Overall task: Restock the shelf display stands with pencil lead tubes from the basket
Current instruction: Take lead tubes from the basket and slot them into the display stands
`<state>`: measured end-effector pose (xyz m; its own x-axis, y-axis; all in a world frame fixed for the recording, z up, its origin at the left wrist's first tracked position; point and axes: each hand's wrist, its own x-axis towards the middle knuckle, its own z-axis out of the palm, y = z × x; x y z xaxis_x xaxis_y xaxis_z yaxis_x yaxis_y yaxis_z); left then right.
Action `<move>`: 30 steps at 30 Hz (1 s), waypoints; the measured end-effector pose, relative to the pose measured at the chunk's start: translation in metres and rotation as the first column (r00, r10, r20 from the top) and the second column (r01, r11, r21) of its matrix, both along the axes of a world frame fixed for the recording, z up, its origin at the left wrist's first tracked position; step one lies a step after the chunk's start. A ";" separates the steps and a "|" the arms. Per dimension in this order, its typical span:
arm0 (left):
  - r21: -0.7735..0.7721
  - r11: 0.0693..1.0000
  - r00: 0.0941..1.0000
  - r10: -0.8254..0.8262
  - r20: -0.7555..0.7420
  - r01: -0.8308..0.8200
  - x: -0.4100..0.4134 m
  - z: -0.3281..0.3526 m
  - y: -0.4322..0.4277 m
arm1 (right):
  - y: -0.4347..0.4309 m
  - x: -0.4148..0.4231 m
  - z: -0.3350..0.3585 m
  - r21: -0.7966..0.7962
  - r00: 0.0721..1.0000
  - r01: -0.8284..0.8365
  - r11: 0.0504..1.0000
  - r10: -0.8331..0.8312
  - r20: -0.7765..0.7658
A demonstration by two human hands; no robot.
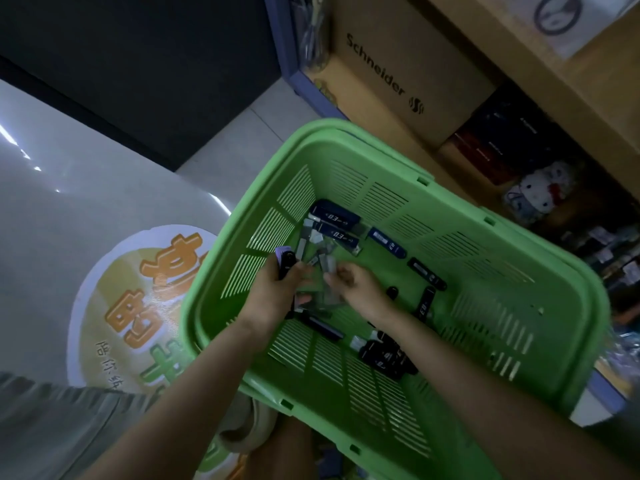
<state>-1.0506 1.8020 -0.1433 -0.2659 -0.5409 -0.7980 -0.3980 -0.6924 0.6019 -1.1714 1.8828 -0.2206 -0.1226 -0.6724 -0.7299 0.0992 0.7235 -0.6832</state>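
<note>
A green plastic basket [502, 317] sits on the floor in front of the shelf. Several pencil lead tubes lie on its bottom: dark blue ones [337, 218] at the far side, black ones [386, 358] at the near side, clear grey ones [322, 244] in the middle. My left hand [273, 296] is inside the basket and grips a few dark tubes [286, 265] that stick up from its fist. My right hand [356, 285] is beside it, fingers curled and pinching a clear grey tube [329, 263]. No display stand is in view.
A brown Schneider carton [398, 81] and dark boxes [502, 140] fill the low wooden shelf behind the basket. A plush toy [543, 188] lies to the right. A round floor sticker [138, 306] lies on the grey floor left of the basket.
</note>
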 end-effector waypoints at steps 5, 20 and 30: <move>0.077 0.997 0.995 0.027 -0.100 -0.020 -0.003 0.007 0.007 | -0.010 0.005 0.047 -0.127 0.990 0.097 0.987 -0.083 0.115; 0.064 0.998 0.979 0.003 -0.206 0.010 0.015 0.020 0.002 | -0.017 -0.001 0.071 -0.332 0.698 -0.536 0.776 0.186 -0.691; -0.007 0.996 0.986 -0.087 -0.142 0.087 0.012 0.015 -0.007 | -0.042 -0.037 -0.026 0.053 0.629 -0.490 0.870 0.395 -0.670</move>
